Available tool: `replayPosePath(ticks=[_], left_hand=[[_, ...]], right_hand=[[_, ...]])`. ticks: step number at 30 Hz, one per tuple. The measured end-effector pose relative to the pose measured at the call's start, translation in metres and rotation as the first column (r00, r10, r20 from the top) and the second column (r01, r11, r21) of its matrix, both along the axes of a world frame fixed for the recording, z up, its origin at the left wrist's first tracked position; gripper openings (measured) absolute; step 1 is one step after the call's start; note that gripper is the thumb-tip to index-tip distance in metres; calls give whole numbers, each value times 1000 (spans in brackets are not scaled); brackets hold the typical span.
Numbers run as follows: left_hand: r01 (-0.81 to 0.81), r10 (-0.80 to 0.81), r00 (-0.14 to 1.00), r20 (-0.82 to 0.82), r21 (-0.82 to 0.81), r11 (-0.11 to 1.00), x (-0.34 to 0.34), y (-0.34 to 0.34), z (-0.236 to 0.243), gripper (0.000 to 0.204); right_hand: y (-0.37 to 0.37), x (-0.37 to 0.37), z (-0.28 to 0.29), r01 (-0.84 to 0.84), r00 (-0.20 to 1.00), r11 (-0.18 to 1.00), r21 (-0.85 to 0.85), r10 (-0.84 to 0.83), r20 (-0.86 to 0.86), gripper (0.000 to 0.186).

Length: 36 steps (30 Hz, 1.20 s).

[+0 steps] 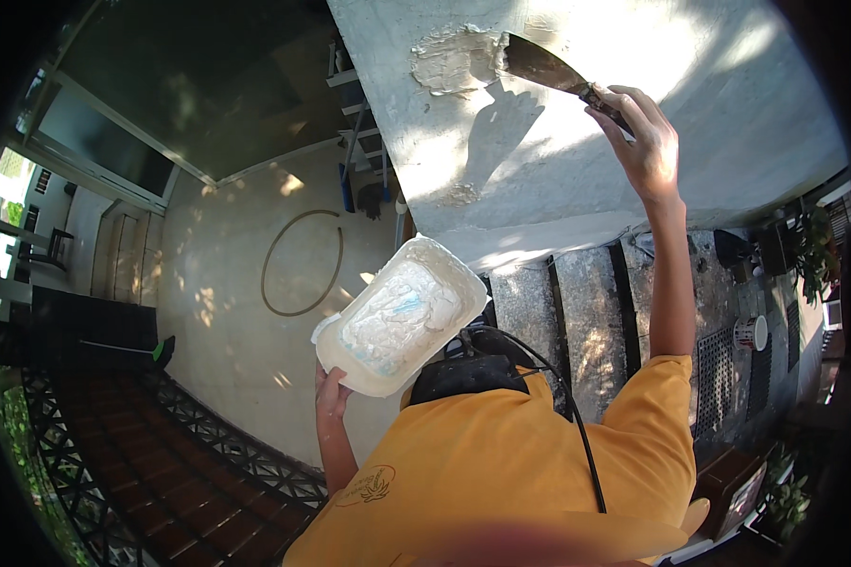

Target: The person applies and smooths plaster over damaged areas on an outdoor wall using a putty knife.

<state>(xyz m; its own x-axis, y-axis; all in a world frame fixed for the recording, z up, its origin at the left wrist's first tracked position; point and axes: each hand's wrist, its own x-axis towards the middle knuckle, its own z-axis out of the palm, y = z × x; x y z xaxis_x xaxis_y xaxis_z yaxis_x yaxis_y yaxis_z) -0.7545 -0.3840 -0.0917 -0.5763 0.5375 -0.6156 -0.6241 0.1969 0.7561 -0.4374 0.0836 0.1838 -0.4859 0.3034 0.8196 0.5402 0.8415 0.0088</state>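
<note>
My right hand (645,142) is closed round the handle of a putty knife (547,68), raised against the pale wall (577,180). The blade's tip meets the right edge of a rough patch of filler (452,62) spread on the wall. A smaller rough spot (460,195) shows lower on the same surface. Down on the left, my left hand (332,389) grips the near corner of a white plastic tub (329,342). White paste (411,304) with a bluish streak coats the inside of the tub. Most of the left fingers are hidden under it.
Concrete steps (525,307) with dark edges run below the wall. A hose (267,269) lies curled on the pale floor at left, near a ladder (357,123) and a blue-headed broom (346,189). At right stand a white bucket (751,333) and plants (813,250).
</note>
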Motion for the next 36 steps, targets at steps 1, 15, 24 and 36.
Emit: replayPosePath(ticks=[1, 15, 24, 36], left_hand=[[1, -1, 1000, -1, -2, 1000, 0, 0, 0, 74], [-93, 93, 996, -13, 9, 996, -2, -9, -10, 73], [-117, 116, 993, -35, -15, 993, 2, -10, -9, 79], [-129, 129, 992, -18, -21, 991, 1, -6, -12, 71]], right_hand=[[-4, 2, -2, -22, 999, 1000, -7, 22, -27, 24], [-7, -7, -92, -2, 989, 969, -245, -34, -141, 20], [11, -3, -82, 9, 997, 990, -143, -20, -77, 19], [17, -28, -91, -133, 986, 984, -115, 119, -118, 25]])
